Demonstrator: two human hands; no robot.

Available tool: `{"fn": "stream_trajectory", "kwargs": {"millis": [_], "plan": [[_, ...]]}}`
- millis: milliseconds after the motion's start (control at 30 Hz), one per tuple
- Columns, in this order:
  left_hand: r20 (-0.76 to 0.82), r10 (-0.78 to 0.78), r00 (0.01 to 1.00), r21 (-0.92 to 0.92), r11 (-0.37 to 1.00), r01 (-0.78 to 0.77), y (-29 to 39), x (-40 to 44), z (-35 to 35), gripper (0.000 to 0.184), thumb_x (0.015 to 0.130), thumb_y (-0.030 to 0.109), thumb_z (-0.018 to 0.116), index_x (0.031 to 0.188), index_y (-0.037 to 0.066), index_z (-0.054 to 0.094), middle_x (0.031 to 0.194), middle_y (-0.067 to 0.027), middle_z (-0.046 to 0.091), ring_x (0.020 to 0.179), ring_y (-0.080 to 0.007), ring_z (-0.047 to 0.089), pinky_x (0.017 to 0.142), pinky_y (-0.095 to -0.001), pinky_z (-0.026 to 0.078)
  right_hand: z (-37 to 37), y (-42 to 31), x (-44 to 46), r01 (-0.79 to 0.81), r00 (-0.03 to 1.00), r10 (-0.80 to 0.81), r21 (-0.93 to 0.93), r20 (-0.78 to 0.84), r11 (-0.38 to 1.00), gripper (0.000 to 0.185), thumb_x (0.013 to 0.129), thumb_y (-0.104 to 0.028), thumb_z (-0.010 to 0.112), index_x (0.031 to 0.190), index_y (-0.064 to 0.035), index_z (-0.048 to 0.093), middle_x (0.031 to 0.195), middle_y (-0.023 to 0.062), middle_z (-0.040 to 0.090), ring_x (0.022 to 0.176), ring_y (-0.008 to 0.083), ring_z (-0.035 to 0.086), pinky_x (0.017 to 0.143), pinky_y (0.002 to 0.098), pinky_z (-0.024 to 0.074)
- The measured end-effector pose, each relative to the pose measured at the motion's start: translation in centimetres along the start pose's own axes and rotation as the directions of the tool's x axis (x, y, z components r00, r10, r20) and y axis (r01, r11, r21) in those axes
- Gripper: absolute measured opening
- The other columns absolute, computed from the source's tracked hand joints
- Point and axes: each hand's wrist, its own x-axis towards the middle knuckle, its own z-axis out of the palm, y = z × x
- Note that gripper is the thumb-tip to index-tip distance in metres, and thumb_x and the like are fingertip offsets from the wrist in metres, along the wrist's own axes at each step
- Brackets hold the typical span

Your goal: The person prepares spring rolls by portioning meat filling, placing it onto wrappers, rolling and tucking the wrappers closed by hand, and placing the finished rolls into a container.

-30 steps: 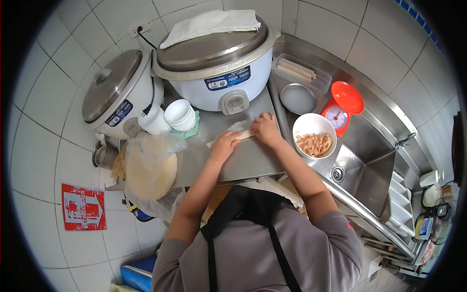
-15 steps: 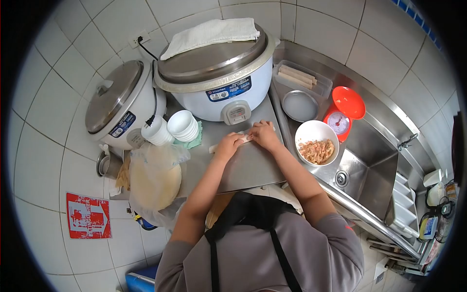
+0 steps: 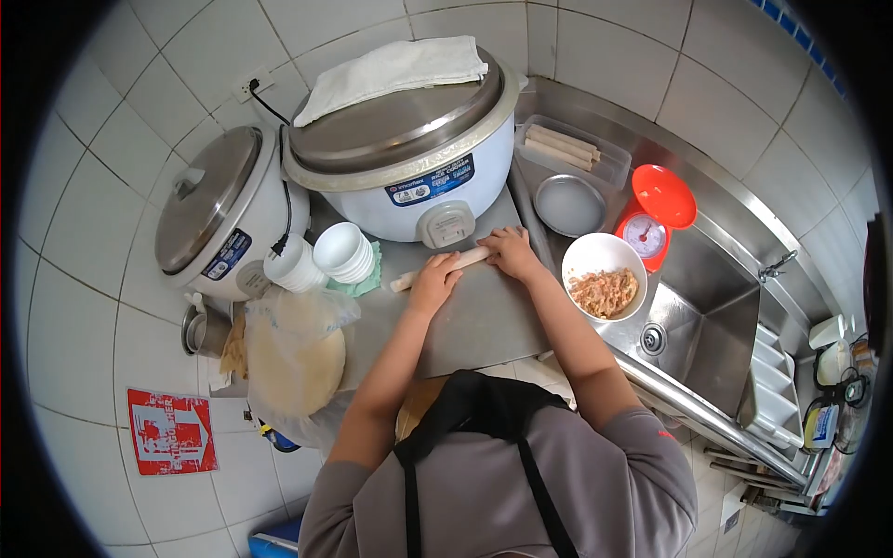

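Looking down past a grey T-shirt (image 3: 502,498) and a black apron (image 3: 479,405), bare forearms stretched out over a steel counter (image 3: 474,325). Got the left hand (image 3: 434,282) laid over the middle of a pale roll (image 3: 473,257), fingers bent, and the right hand (image 3: 511,250) at the right-hand end of the same roll. Not touching each other — just a short bare stretch of roll in between. Can't tell from up here: properly gripping, or only pressing down. Lying at a slant on the counter, with the left tip poking out past the left hand.

Off to the left, a pile of thin round sheets (image 3: 296,363) in clear plastic. Over on the right, a white bowl (image 3: 598,249) of chunky orange-brown mix (image 3: 606,295), right by the sink (image 3: 712,321).

Further back, 2 stacks of white cups (image 3: 342,251), partly on a green cloth (image 3: 364,279). Also a red kitchen scale (image 3: 644,236), a round metal pan (image 3: 569,206) and a clear tub (image 3: 612,175) with a few more rolls (image 3: 563,146) inside.

At the back, 2 big rice cookers (image 3: 358,195) — folded white towel (image 3: 395,76) on the larger lid — against white wall tiles (image 3: 614,46).
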Motion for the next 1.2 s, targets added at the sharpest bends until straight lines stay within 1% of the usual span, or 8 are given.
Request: {"fn": "stream_trajectory", "kwargs": {"millis": [200, 300, 433, 567, 700, 900, 1100, 1200], "plan": [[0.102, 0.004, 0.995, 0.128, 0.992, -0.017, 2.6, 0.6, -0.2, 0.038, 0.078, 0.015, 0.066, 0.114, 0.004, 0.057, 0.107, -0.0118, 0.06, 0.1, -0.0313, 0.055, 0.084, -0.0385, 0.045, -5.1, -2.1, -0.1, -0.236, 0.929, 0.16, 0.2, 0.335, 0.951, 0.065, 0.065, -0.015, 0.075, 0.124, -0.0108, 0.048, 0.093, 0.0102, 0.064, 0.099, 0.0283, 0.056, 0.093, 0.0398, 0.0307], [-0.028, -0.007, 1.0, 0.011, 1.0, 0.008, 5.6, 2.1, 0.0, 0.04, 0.075, 0.012, 0.068, 0.112, 0.004, 0.055, 0.102, -0.0122, 0.062, 0.095, -0.0334, 0.057, 0.08, -0.0397, 0.046, -9.5, -6.2, -0.6, -0.11, 0.973, 0.031, 0.34, 0.229, 0.934, 0.069, 0.068, -0.009, 0.072, 0.129, -0.0085, 0.039, 0.09, 0.0096, 0.063, 0.088, 0.0244, 0.058, 0.091, 0.0357, 0.035], [-0.305, -0.137, 0.943, -0.303, 0.952, 0.04, 10.5, 5.1, -1.9, 0.036, 0.073, 0.01, 0.071, 0.104, 0.003, 0.053, 0.089, -0.0143, 0.064, 0.081, -0.0346, 0.063, 0.069, -0.0369, 0.049, -13.9, -8.7, -1.6, 0.144, 0.959, 0.096, 0.747, -0.268, 0.649, 0.052, 0.075, -0.01, 0.069, 0.121, -0.005, 0.048, 0.099, 0.0095, 0.061, 0.096, 0.0201, 0.057, 0.089, 0.034, 0.0395], [-0.328, -0.189, 0.926, -0.517, 0.856, -0.009, 11.5, 6.0, -3.2, 0.029, 0.076, 0.013, 0.07, 0.096, 0.001, 0.053, 0.083, -0.0126, 0.064, 0.073, -0.0258, 0.064, 0.065, -0.0327, 0.049, -16.6, -10.2, -2.6, 0.314, 0.912, -0.108, 0.502, -0.397, 0.806, 0.018, 0.078, -0.01, 0.065, 0.094, -0.0026, 0.065, 0.1, 0.0099, 0.063, 0.1, 0.0249, 0.054, 0.091, 0.0343, 0.0386], [-0.367, -0.101, 0.925, -0.604, 0.781, -0.155, 14.5, 6.2, -5.0, 0.023, 0.078, 0.01, 0.067, 0.092, 0.0, 0.054, 0.077, -0.0093, 0.063, 0.071, -0.0192, 0.061, 0.065, -0.0304, 0.049, -16.8, -12.2, -2.3, 0.422, 0.822, -0.234, 0.28, -0.519, 0.862, 0.027, 0.078, -0.013, 0.064, 0.104, -0.0048, 0.065, 0.1, 0.0081, 0.064, 0.099, 0.0268, 0.054, 0.088, 0.0358, 0.0387], [-0.225, -0.263, 0.938, -0.695, 0.719, 0.035, 16.8, 5.4, -7.6, 0.014, 0.076, 0.007, 0.064, 0.082, -0.001, 0.054, 0.072, -0.0065, 0.061, 0.068, -0.0129, 0.058, 0.06, -0.0268, 0.046, -18.8, -14.3, -2.6, 0.446, 0.834, -0.351, 0.147, -0.427, 0.883, 0.022, 0.079, -0.016, 0.063, 0.099, -0.0079, 0.067, 0.093, 0.0064, 0.06, 0.095, 0.0255, 0.051, 0.097, 0.0431, 0.0322], [-0.273, -0.142, 0.952, -0.574, 0.818, -0.042, 16.9, 4.2, -8.5, 0.008, 0.076, 0.005, 0.063, 0.075, 0.001, 0.057, 0.065, -0.0036, 0.058, 0.059, -0.0102, 0.055, 0.052, -0.0253, 0.044, -20.1, -15.2, -2.2, 0.52, 0.817, -0.499, -0.005, -0.29, 0.854, 0.016, 0.077, -0.023, 0.063, 0.084, -0.0089, 0.068, 0.091, 0.0047, 0.053, 0.094, 0.0231, 0.047, 0.093, 0.0447, 0.0299], [0.193, -0.21, 0.959, -0.829, 0.488, 0.274, 16.2, 3.4, -9.8, 0.009, 0.075, 0.005, 0.065, 0.072, 0.003, 0.057, 0.061, -0.0027, 0.056, 0.05, -0.0091, 0.053, 0.045, -0.0241, 0.042, -21.6, -13.9, -0.9, 0.593, 0.805, -0.585, 0.184, -0.101, 0.784, 0.013, 0.077, -0.019, 0.064, 0.083, -0.0089, 0.069, 0.091, 0.0049, 0.054, 0.093, 0.0239, 0.047, 0.097, 0.0487, 0.0287]]}}
